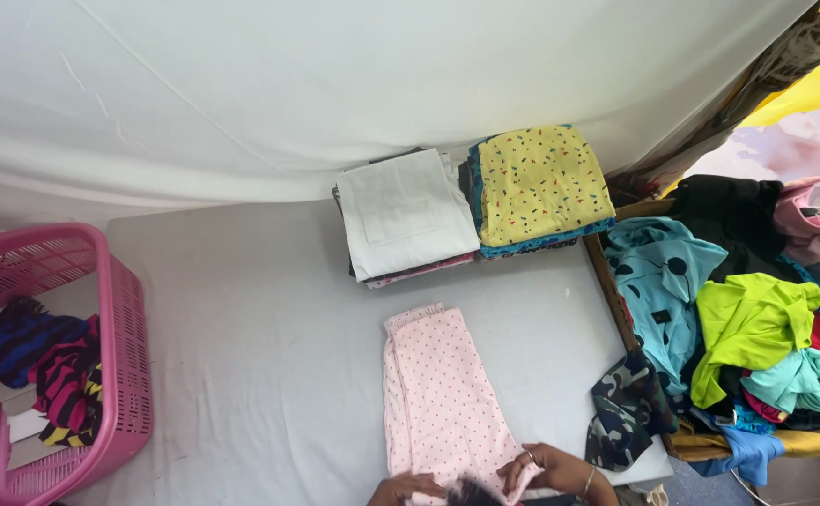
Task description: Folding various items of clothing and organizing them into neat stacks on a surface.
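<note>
- Right hand (543, 468): at 6 o'clock of the view, fingers curled and pinching the near end of the pink dotted garment (438, 398); a ring and a thin bangle show.
- Left hand (408, 487): just beside it toward 7 o'clock, lying on the same near end; largely cut off by the lower edge, so I cannot tell whether it grips or only presses.
- Pink dotted garment: pale pink with small red dots, folded into a long narrow strip, flat on the grey sheet (241, 319), running from 6 o'clock up toward 12.
- At 12 o'clock of the garment: white folded stack (402, 214); at 1 o'clock, yellow speckled stack (539, 186).
- At 3 o'clock: heap of loose clothes (738, 319), partly out of frame.
- At 9 o'clock: pink basket (115, 309) with striped cloth inside.
- Something dark between the hands is hard to make out.
</note>
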